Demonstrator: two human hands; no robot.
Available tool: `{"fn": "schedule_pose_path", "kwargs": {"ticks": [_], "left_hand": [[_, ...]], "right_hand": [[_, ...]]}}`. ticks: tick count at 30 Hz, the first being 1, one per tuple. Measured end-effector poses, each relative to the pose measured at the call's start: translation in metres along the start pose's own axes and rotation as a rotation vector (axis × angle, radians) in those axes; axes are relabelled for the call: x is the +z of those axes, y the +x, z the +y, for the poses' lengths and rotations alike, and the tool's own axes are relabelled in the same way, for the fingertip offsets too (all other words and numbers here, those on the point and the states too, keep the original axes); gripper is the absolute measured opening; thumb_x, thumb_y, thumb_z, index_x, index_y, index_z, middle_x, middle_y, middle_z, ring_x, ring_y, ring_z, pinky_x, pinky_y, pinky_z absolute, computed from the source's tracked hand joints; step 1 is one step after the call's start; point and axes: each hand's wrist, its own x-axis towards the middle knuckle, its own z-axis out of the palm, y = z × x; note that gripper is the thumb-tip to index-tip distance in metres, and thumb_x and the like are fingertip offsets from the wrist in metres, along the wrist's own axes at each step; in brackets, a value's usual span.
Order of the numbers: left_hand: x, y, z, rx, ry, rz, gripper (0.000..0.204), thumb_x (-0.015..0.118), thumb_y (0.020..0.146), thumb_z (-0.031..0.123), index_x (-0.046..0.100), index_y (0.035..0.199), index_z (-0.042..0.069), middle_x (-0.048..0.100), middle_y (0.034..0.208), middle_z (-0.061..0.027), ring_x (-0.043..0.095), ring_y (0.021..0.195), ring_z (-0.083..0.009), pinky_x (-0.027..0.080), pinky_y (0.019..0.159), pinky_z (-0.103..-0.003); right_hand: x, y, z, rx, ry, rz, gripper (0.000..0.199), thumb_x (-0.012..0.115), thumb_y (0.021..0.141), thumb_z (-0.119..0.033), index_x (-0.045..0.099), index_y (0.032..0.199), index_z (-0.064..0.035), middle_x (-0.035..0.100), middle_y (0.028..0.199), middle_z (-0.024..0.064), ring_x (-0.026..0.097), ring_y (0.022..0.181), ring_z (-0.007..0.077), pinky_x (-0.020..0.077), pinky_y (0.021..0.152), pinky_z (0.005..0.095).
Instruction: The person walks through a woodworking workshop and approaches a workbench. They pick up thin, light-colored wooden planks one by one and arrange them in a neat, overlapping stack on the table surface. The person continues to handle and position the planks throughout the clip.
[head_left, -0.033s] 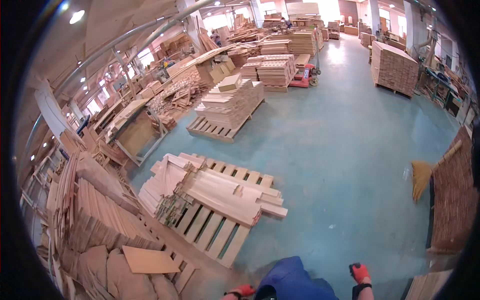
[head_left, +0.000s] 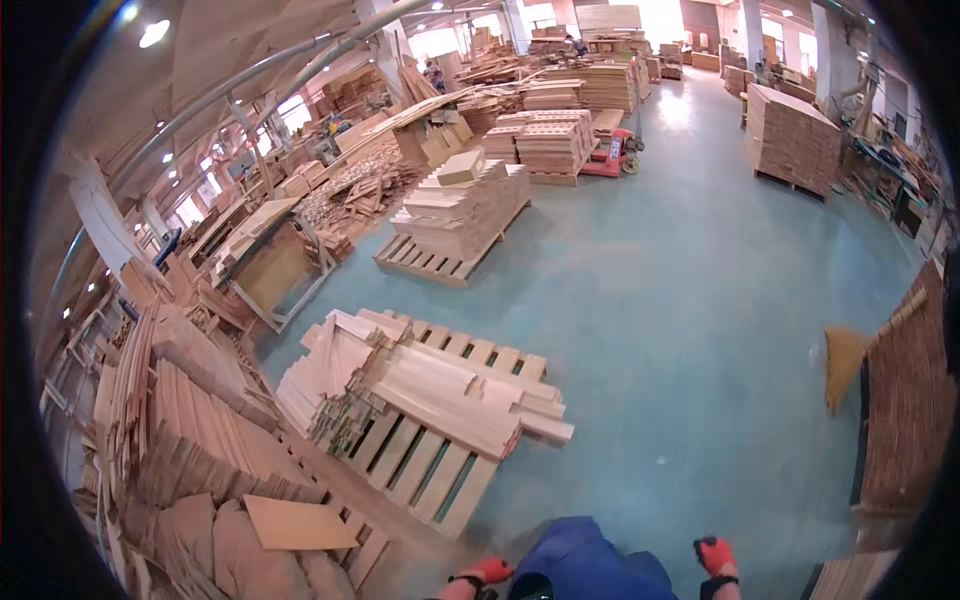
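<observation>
The wooden pallet [head_left: 420, 450] with loose pale boards [head_left: 440, 395] heaped on it is the thing nearest the hands, lying on the green floor [head_left: 680, 330] ahead and to the person's left, well apart from both hands. Its slats show bare at the near corner, while the boards lie crosswise and overhang the far-right edge.

The left hand [head_left: 487, 572], in a red-orange glove, sits at the very bottom edge of the view, close beside the person's blue-clad body [head_left: 590, 565]. A dark band shows at its wrist. It appears to hold nothing and to touch nothing, but so little of it shows that I cannot tell whether the fingers are curled or spread.

The right hand [head_left: 716, 556], also in a red-orange glove with a dark wrist strap, hangs low on the other side of the blue clothing, above the floor. It looks loosely closed and empty, though the fisheye rim makes this uncertain.

Both arms are down at the person's sides, with only the gloved ends in sight.

To the left of the pallet stand dense stacks of thin wood pieces [head_left: 190, 420], with a flat square panel [head_left: 298, 522] lying on top near the bottom. A broom [head_left: 850, 355] leans against a wood stack at the right. Farther off, another loaded pallet [head_left: 460, 215] sits on the floor.
</observation>
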Motion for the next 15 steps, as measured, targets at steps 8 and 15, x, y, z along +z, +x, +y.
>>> {"fn": "schedule_pose_path", "kwargs": {"ticks": [8,15], "left_hand": [[-0.322,0.136,0.226,0.170,-0.193,0.547,0.047,0.058,0.090,0.044,0.066,0.117,0.006,0.068,0.116,-0.0227,0.064,0.113,-0.0385,0.050,0.096,-0.046],[-0.347,0.226,0.293,-0.136,-0.102,0.165,0.065,0.058,0.088,0.057,0.063,0.131,0.008,0.060,0.135,-0.0225,0.060,0.124,-0.0376,0.048,0.104,-0.047]], "right_hand": [[-0.042,0.173,-0.053,0.338,0.231,-0.318,0.039,0.057,0.092,-0.038,0.071,0.087,-0.0013,0.071,0.076,0.0125,0.070,0.071,0.0261,0.0538,0.067,0.0417],[-0.153,0.459,-0.132,0.154,-0.037,-0.336,0.040,0.057,0.093,-0.038,0.071,0.085,-0.0012,0.070,0.075,0.0128,0.070,0.070,0.0266,0.0535,0.066,0.0422]]}}
